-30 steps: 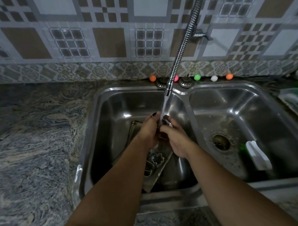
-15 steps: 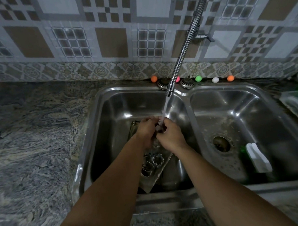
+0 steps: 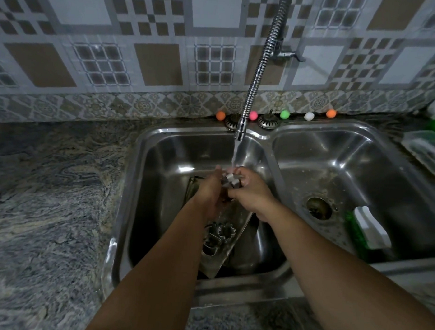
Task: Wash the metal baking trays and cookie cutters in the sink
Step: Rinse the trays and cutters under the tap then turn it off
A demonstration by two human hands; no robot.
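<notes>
Both my hands meet under the running water in the left sink basin (image 3: 162, 158). My left hand (image 3: 210, 189) and my right hand (image 3: 250, 193) grip one small metal cookie cutter (image 3: 232, 180) between them, right under the stream from the flexible tap (image 3: 239, 133). Below my hands a metal baking tray (image 3: 236, 222) leans tilted in the basin. Several more cookie cutters (image 3: 221, 233), one flower-shaped, lie on it, partly hidden by my left forearm.
The right basin (image 3: 335, 154) has an open drain (image 3: 318, 208) and a white and green scrub brush (image 3: 369, 229). Small coloured balls (image 3: 284, 114) and two strainer plugs line the back rim. A clear plastic container (image 3: 426, 152) sits at the far right. Granite counter (image 3: 50, 196) lies left.
My hands have turned the cookie cutter under the stream, and its shiny metal side now shows between my fingers. The tray and other cutters have stayed put.
</notes>
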